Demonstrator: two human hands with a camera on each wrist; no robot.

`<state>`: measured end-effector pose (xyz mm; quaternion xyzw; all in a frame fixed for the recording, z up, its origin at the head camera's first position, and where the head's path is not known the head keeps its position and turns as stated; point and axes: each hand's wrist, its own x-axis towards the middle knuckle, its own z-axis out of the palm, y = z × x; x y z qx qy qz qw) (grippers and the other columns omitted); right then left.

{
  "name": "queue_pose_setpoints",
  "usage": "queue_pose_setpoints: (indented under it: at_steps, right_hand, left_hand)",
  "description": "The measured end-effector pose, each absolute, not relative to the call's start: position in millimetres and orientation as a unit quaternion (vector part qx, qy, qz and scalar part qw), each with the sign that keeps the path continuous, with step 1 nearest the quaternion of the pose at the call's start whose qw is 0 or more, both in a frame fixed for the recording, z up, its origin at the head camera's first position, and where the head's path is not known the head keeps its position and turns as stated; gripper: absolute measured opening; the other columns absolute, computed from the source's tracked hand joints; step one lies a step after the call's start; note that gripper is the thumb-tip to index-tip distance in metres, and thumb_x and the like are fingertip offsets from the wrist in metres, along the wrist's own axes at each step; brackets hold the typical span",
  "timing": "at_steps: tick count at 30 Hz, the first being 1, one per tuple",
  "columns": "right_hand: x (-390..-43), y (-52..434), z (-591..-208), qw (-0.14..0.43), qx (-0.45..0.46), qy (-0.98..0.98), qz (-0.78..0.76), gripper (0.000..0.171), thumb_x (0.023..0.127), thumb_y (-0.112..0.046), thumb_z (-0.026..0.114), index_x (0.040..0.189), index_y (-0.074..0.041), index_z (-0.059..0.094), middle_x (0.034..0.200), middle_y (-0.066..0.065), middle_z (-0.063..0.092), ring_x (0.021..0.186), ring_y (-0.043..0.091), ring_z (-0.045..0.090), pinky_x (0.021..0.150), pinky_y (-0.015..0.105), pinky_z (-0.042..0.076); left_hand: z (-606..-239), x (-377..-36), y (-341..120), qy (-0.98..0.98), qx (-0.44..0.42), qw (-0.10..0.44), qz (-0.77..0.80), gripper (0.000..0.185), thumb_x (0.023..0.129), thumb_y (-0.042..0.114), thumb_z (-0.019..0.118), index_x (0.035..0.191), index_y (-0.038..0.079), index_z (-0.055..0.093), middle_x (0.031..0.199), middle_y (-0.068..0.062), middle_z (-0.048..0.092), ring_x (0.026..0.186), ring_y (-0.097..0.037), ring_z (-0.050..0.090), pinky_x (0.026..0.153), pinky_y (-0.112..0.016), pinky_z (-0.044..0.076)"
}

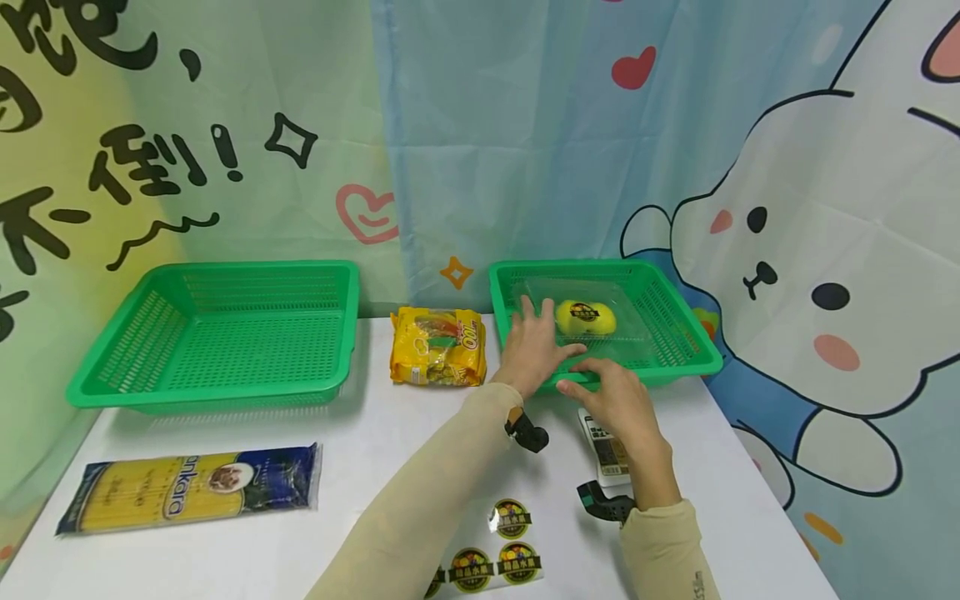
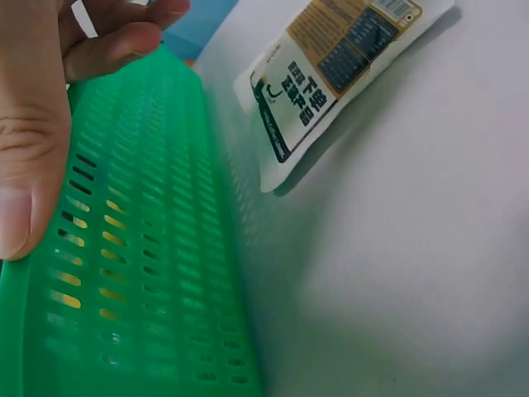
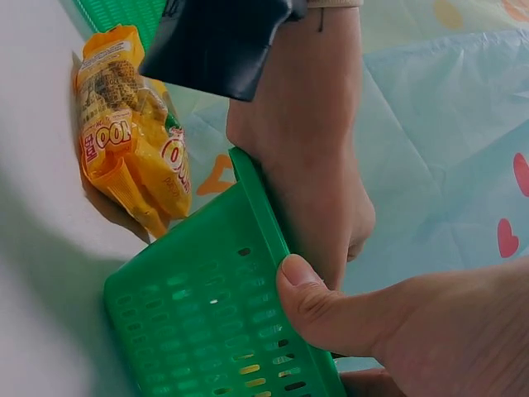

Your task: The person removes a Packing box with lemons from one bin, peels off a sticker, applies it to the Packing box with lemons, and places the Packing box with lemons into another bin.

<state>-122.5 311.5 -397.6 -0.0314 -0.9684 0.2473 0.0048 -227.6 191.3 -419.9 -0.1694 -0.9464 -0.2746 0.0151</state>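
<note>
A clear plastic box (image 1: 633, 321) with yellow fruit (image 1: 607, 319) inside lies in the right green basket (image 1: 697, 362). A round black-and-gold sticker (image 1: 583, 312) overlaps the fruit. My left hand (image 1: 531, 346) reaches over the basket's front left part, its fingers spread at the box's left side and its thumb (image 2: 16, 165) at the rim in the left wrist view. My right hand (image 1: 618, 408) grips the basket's front rim, thumb (image 3: 318, 302) on the outside and other fingers behind the rim, partly hidden.
Another green basket (image 1: 217, 392) stands at left. Between the baskets is a yellow snack bag (image 1: 438, 346). A pasta pack (image 1: 187, 487) lies front left. A white-and-brown pouch (image 2: 322, 74) is below the right basket. A sticker sheet (image 1: 491, 575) lies in front.
</note>
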Motion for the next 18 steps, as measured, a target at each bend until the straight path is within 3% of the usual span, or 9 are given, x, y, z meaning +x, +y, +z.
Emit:
queue_pose_setpoints:
  at_steps: [10,18]
  right_hand:
    - [-124.5,313.2,-397.2,0.002,-0.028,-0.968,0.248,0.048,0.098,-0.04,0.074,0.134,-0.007,0.07,0.142,0.025,0.063,0.126,0.05,0.06,0.098,0.066,0.051]
    - [-129.5,311.7,-396.6,-0.006,-0.032,-0.968,0.248,0.048,0.098,-0.04,0.074,0.134,-0.008,0.07,0.142,0.024,0.063,0.125,0.049,0.061,0.097,0.065,0.052]
  left_hand:
    - [-420.5,-227.9,197.7,-0.966,-0.163,0.017,-0.199,0.095,0.09,0.066,0.071,0.154,0.005,0.036,0.16,-0.033,0.038,0.133,-0.045,0.059,0.086,-0.042,0.064]
    - [-419.2,-230.6,197.0,-0.974,-0.146,0.005,-0.175,0.088,0.092,0.063,0.07,0.151,0.007,0.038,0.159,-0.033,0.041,0.136,-0.044,0.057,0.086,-0.04,0.065]
